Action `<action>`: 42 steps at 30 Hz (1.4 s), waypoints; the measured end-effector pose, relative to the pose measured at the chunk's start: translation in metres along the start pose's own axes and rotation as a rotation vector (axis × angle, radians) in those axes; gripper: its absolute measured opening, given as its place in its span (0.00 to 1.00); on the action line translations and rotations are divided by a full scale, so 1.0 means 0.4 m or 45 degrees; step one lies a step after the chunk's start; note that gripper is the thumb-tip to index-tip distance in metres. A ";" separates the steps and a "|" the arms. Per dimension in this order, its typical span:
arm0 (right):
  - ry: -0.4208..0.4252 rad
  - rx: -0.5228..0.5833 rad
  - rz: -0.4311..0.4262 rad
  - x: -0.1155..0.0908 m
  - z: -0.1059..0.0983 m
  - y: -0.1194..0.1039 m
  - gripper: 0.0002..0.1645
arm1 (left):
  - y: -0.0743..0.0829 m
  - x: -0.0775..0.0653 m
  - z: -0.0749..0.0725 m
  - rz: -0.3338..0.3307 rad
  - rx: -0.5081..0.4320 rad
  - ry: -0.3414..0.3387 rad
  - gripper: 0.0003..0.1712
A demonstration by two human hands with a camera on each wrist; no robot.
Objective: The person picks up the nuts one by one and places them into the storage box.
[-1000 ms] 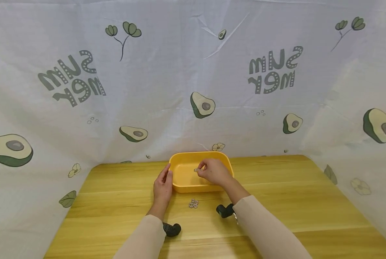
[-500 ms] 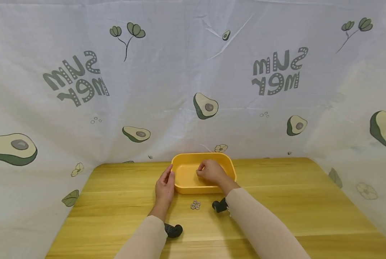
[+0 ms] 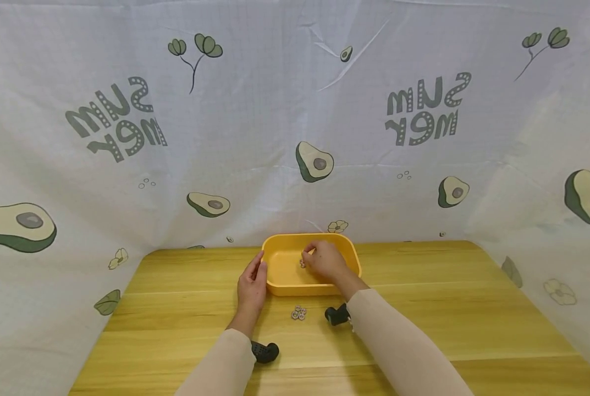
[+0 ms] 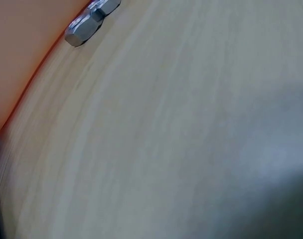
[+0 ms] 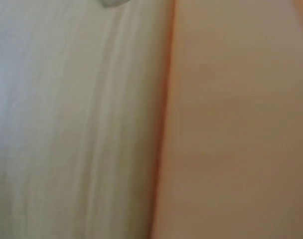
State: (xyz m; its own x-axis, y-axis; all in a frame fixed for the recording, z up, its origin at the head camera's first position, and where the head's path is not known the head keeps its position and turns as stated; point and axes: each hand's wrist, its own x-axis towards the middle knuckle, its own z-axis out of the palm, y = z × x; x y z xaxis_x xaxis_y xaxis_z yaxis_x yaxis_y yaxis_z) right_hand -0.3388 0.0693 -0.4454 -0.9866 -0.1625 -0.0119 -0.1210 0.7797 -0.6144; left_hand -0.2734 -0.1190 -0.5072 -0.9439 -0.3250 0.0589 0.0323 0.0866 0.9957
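A yellow rectangular bin (image 3: pixel 295 290) stands at the back of the table, showing orange in both wrist views. My left hand (image 3: pixel 252 286) rests against its left side, fingertips at the rim. My right hand (image 3: pixel 326 259) reaches inside over the far wall's side of the floor, thumb and index finger close together. Small metal nuts (image 3: pixel 302 263) lie in the bin just below those fingertips. In front of the bin sits a cluster of several hex nuts (image 3: pixel 298 313) on the table. The left wrist view shows two of these nuts (image 4: pixel 86 25) close up.
The wooden table (image 3: pixel 186 308) extends to both sides. A white printed cloth (image 3: pixel 255 137) hangs behind and beside it. Black wrist devices (image 3: pixel 266 352) protrude below both sleeves; the right one (image 3: pixel 336 314) is close to the nuts on the table.
My right hand lowered the nuts it pinched into the bin, then rose slightly, and nuts show under its fingertips. My left hand stayed at the bin's side. The view shifted a little.
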 end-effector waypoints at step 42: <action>-0.192 0.284 -0.194 -0.305 0.071 0.059 0.06 | -0.008 -0.004 -0.002 0.013 0.002 -0.012 0.24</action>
State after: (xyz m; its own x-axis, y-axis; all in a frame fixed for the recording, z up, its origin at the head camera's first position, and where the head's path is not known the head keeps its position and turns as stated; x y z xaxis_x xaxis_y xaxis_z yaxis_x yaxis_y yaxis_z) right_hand -0.2182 0.0901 -0.4809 -0.9296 -0.3683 -0.0135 -0.2227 0.5905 -0.7757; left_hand -0.2717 -0.1195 -0.5104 -0.9465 -0.3152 0.0684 0.0416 0.0911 0.9950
